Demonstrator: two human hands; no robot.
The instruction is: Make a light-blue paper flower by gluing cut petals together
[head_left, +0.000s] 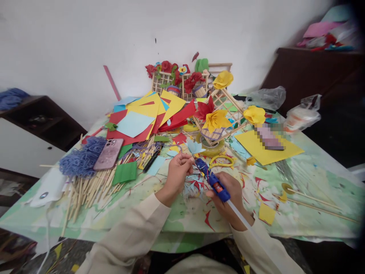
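My right hand (230, 192) is wrapped around a blue hot glue gun (210, 179). A long translucent glue stick (248, 224) trails from its back end toward me. The gun's nozzle points up and left, close to the fingertips of my left hand (180, 171). Those fingers are pinched together, and what is between them is too small to make out. Just beyond them are light blue paper petals (194, 146); whether I hold these is unclear. Pale blue paper scraps (195, 186) lie beneath the two hands. Yellow-handled scissors (224, 163) rest beyond the gun.
Coloured paper sheets (137, 123) are piled at the back left. Bamboo sticks (94, 190), blue yarn (82, 156) and a phone (108, 154) lie left. A stick lattice (225, 102) with yellow paper flowers (217, 121) stands behind a tape roll (212, 146). A yellow sheet (273, 152) lies right.
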